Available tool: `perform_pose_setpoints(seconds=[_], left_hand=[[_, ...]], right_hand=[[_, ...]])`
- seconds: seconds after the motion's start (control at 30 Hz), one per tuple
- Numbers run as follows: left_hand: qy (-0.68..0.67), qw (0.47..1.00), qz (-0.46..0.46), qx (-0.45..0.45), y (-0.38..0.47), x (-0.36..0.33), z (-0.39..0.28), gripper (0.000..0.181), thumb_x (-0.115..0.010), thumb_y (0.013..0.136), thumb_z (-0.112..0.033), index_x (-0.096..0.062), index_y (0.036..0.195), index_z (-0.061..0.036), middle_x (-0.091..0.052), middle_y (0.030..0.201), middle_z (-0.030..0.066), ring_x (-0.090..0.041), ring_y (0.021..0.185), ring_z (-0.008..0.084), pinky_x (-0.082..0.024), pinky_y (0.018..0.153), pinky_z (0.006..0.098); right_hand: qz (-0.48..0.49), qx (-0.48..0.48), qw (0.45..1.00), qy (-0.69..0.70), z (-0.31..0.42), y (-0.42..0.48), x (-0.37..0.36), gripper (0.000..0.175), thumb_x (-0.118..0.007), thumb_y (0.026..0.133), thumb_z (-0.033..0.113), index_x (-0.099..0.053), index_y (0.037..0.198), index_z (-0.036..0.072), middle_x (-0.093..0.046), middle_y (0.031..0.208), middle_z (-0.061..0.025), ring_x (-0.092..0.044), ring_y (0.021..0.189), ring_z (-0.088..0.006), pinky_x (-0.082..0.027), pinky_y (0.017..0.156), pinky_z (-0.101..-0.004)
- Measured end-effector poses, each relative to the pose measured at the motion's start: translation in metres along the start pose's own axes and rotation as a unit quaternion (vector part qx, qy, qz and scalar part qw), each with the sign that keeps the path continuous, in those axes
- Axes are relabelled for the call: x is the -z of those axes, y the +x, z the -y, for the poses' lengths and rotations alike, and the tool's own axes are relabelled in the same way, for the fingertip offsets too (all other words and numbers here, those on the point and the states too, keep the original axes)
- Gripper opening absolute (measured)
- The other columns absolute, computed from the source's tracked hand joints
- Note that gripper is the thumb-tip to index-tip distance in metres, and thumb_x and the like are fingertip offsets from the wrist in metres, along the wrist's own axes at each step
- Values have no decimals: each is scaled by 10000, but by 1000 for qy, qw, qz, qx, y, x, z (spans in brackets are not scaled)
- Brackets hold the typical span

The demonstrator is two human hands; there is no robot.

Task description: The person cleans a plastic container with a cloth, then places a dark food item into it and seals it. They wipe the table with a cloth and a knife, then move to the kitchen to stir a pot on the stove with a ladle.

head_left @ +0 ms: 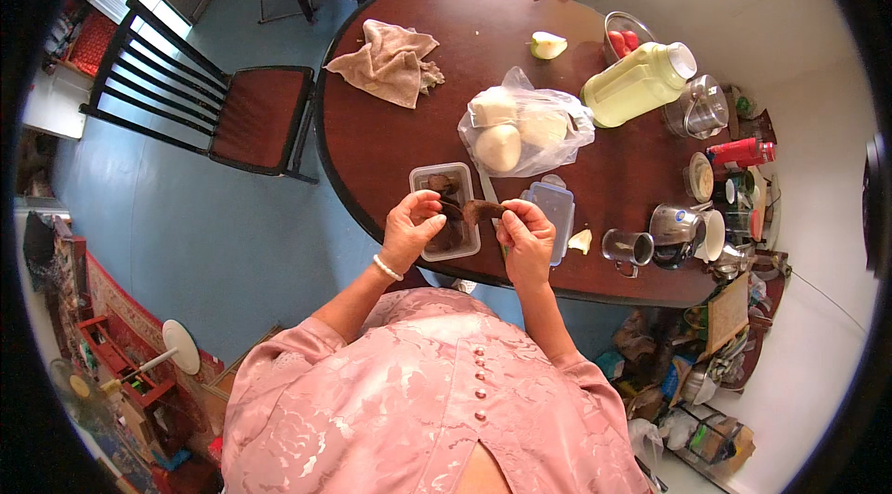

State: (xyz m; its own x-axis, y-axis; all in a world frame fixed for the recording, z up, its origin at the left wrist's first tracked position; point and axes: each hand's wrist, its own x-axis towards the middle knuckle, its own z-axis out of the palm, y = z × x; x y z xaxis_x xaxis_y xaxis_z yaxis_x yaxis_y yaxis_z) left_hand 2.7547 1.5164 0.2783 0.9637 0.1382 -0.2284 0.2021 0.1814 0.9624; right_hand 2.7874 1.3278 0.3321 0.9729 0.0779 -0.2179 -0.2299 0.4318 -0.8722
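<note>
Over a clear plastic container (474, 243), my right hand (528, 236) pinches a dark brown, soft-looking piece (481, 211) between thumb and fingers. My left hand (411, 229) is at the other side of it, thumb and forefinger on a thin dark part; the exact grip is small to see. More dark brown pieces (442, 183) lie in the container. A knife (488, 187) lies between the container and a blue-rimmed plastic lid (554, 215), partly covered by my right hand and a plastic bag (526, 124) of round pale items.
The dark wooden table (390, 145) also bears a tan cloth (390, 62), a cut apple (548, 45), a pale scrap (580, 241), a large yellow-green bottle (631, 86), a glass mug (626, 247) and a pitcher (674, 229). A chair (258, 117) stands at the left.
</note>
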Motion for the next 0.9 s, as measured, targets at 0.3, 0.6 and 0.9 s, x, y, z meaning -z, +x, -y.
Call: perform_pose_setpoints(seconds=[0.3,0.6,0.9], left_hand=[[-276,955,81,65,-46,-39,-105,233,-674,778,-7,-602,1000,-20,-646,949,76,-631,823,155,-547,706,315],[-356,824,356,-259,-113,-50,-232,261,-676,732,52,-585,976,75,-618,924,269,-626,809,336,-510,699,434],[-457,806,303,-223,-121,-79,-240,198,-722,810,-112,-625,828,59,-641,764,217,-603,585,268,-509,521,339]], right_hand=[[113,79,988,-69,76,-46,-24,290,-639,871,117,-589,1111,-39,-624,836,-78,-533,630,-93,-414,551,-207],[88,109,989,-44,112,-72,0,425,-681,849,292,-594,1113,-30,-610,808,-79,-524,640,-107,-395,559,-216],[43,33,998,-28,92,-69,27,310,-655,863,191,-607,1087,-16,-613,832,-58,-513,632,-86,-397,568,-210]])
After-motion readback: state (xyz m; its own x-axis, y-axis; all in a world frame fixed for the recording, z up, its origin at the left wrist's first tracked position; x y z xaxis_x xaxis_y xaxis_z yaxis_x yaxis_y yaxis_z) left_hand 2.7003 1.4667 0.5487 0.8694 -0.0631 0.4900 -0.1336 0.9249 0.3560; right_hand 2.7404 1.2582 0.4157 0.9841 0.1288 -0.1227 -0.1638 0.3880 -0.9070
